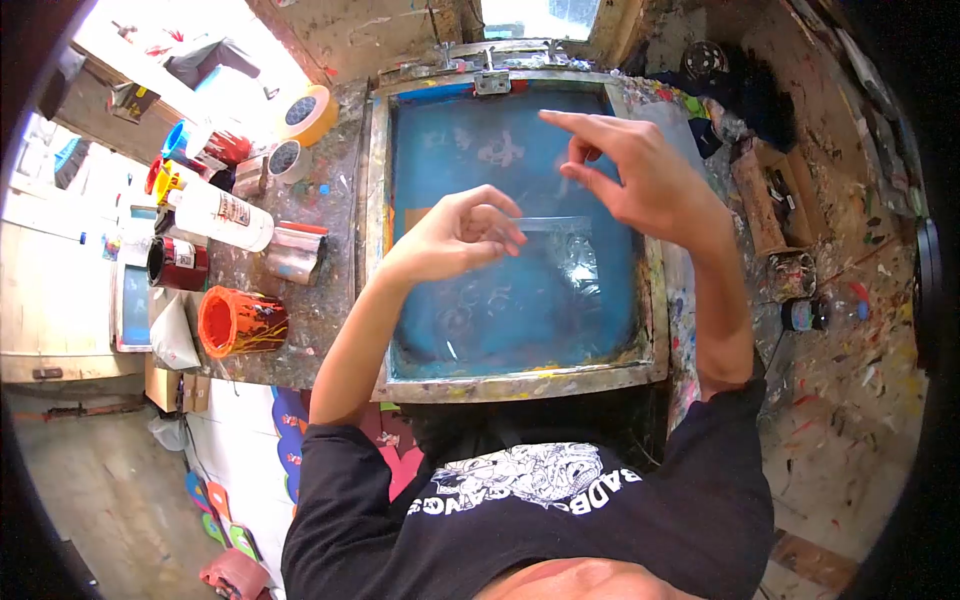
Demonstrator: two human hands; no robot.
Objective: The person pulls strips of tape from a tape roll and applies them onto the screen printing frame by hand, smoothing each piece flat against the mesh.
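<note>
A screen-printing frame (pixel 380 200) with blue mesh lies flat in front of me. On the lower half of the mesh is a clear plastic sheet or bag (pixel 550 285), which catches the light. My left hand (pixel 460 235) hovers over the left middle of the screen, fingers loosely curled and apart from the thumb, with nothing visible in it. Above the upper right of the screen is my right hand (pixel 630 170); its index finger points left, the thumb stands apart and the other fingers bend inward. No held thing shows there either.
Left of the frame stand an orange paint tub (pixel 243 322), a white bottle (pixel 228 215), a dark red can (pixel 178 263) and tape rolls (pixel 305 112). Metal clamps (pixel 491 82) sit at the frame's far edge. To the right is a cardboard box (pixel 775 200).
</note>
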